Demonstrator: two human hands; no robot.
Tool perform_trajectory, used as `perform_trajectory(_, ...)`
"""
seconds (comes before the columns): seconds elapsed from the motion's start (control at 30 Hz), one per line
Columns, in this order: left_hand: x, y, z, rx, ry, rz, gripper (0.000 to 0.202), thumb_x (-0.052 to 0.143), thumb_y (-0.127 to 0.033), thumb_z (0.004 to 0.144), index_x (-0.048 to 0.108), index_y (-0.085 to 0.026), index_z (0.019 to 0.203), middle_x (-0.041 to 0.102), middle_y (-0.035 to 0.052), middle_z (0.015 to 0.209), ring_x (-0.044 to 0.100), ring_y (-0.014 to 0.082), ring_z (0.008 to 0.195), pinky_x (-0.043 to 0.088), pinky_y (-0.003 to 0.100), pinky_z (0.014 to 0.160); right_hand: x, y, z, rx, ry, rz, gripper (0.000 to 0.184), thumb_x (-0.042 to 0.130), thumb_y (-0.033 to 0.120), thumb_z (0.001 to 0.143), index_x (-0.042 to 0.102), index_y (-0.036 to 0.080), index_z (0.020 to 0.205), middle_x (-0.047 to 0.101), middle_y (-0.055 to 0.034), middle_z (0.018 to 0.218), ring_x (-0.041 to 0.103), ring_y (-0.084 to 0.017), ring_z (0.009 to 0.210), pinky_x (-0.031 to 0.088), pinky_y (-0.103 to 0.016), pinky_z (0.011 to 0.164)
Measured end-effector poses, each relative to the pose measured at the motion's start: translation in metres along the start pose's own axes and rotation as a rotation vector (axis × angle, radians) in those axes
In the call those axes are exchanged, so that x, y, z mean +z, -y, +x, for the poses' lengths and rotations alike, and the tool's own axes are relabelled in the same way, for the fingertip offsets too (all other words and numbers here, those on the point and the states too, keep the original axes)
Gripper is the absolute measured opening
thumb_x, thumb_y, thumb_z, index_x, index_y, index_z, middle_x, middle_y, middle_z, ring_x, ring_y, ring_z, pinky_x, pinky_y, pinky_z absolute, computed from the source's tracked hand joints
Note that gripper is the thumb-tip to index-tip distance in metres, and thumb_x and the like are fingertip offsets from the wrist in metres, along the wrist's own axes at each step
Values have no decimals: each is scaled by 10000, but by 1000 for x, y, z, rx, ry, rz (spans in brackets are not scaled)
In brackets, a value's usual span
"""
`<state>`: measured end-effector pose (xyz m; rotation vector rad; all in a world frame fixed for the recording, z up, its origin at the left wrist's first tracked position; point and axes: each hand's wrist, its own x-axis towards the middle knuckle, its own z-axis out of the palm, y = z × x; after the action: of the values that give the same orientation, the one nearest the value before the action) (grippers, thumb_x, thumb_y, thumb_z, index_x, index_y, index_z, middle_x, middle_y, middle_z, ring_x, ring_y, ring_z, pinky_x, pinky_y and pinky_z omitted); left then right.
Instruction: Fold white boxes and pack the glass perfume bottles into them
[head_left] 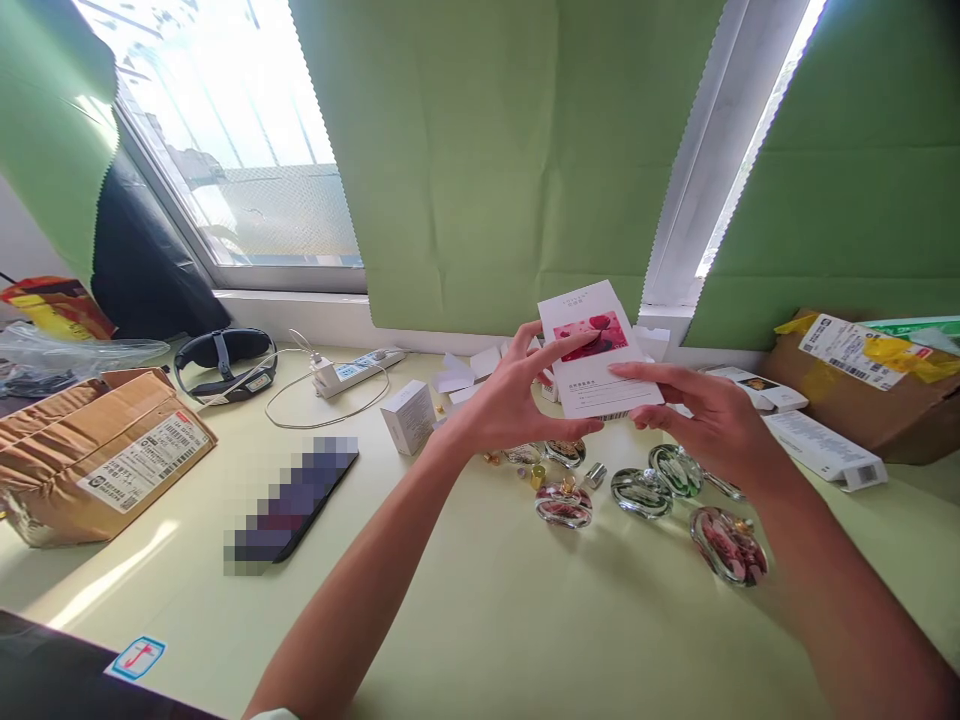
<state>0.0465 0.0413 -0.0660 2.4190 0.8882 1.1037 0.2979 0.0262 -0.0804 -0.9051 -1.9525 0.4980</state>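
Two bare forearms (367, 580) reach over the smooth pale yellow-green table (480, 630). Above it, the left hand (510, 390) grips a white rectangular cardboard box with a pink picture (589, 374) between fingers and thumb; the right hand (697, 405) pinches its lower right corner, presumably steadying it, printed face visible. Rounded clear-glass bottles (641, 494) rest beyond, perhaps kept out of the way.

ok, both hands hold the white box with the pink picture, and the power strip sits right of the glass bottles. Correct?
Not quite: in the head view the power strip sits left of the glass bottles. The rest stands: left hand and right hand both hold the white box with the pink picture.
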Motion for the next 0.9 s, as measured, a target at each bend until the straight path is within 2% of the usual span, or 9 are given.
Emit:
perform_trajectory(0.17, 0, -1, 0, -7, 14, -1, 886, 805, -513, 707, 398, -420, 1489, 383, 60, 1517, 267, 318, 1435, 509, 485, 1056, -3, -1, 0, 28, 46, 7, 407, 725, 453, 843, 688, 390, 1244, 705, -2, 1279, 716, -220, 886, 634, -395, 744)
perform_trajectory(0.3, 0, -2, 0, 17, 43, -32, 873, 790, -507, 735, 384, -403, 1500, 358, 56, 1543, 214, 295, 1463, 542, 424, 1016, -4, -1, -1, 31, 66, 10, 454, 750, 438, 825, 664, 407, 1271, 678, 8, 1326, 696, -260, 1048, 622, -433, 841)
perform_trajectory(0.43, 0, -2, 0, 47, 40, -65, 897, 800, -493, 729, 368, -402, 1510, 347, 59, 1546, 216, 301, 1461, 572, 407, 965, -1, 0, -1, 21, 25, 1, 413, 742, 435, 834, 680, 400, 1241, 676, 5, 1330, 691, -271, 1079, 622, -442, 847)
perform_trajectory(0.67, -1, -2, 0, 20, 32, -14, 881, 789, -489, 740, 361, -426, 1508, 387, 29, 1541, 212, 311, 1457, 518, 499, 1050, 2, 1, -1, -4, -21, -34, 356, 733, 429, 842, 705, 383, 1194, 713, -2, 1263, 706, -268, 1032, 629, -422, 799)
perform_trajectory(0.77, -2, -2, 0, 23, 26, -12, 889, 798, -481, 734, 362, -422, 1507, 369, 38, 1541, 235, 305, 1444, 535, 471, 1030, 1, 1, 0, -4, -9, -29, 360, 726, 431, 845, 705, 384, 1201, 706, -6, 1270, 703, -261, 1017, 627, -410, 794)
perform_trajectory(0.83, -2, -1, 0, 29, 32, -25, 905, 805, -476, 729, 355, -410, 1511, 324, 58, 1548, 252, 304, 1437, 566, 431, 981, 0, 1, 0, 24, 30, 6, 440, 715, 442, 852, 650, 410, 1286, 688, -9, 1285, 699, -250, 1003, 624, -402, 794)
perform_trajectory(0.9, -1, -1, 0, 45, 36, -36, 936, 818, -471, 714, 338, -408, 1516, 277, 71, 1554, 253, 315, 1441, 575, 421, 961, -1, -1, 0, 72, 83, 84, 585, 678, 456, 879, 490, 465, 1432, 669, -16, 1272, 703, -219, 916, 626, -387, 758)
